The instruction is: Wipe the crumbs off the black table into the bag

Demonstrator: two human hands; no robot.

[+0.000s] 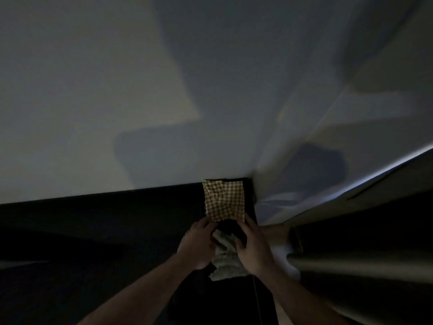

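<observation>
The room is dim. A brown-and-cream checked paper bag (223, 200) lies on the black table (98, 221) against the wall, its mouth toward me. A pale crumpled cloth (226, 259) lies just below the bag's mouth, between my hands. My left hand (196, 245) holds the bag's near left edge, fingers curled at the opening. My right hand (251, 248) lies on the cloth's right side, its fingers reaching to the bag's near right corner. Crumbs cannot be made out in the dark.
A pale wall (164, 90) rises right behind the table. On the right, a wall corner and a dark curtain or furniture edge (363, 254) stand close to my right arm. The dark table top stretches away to the left.
</observation>
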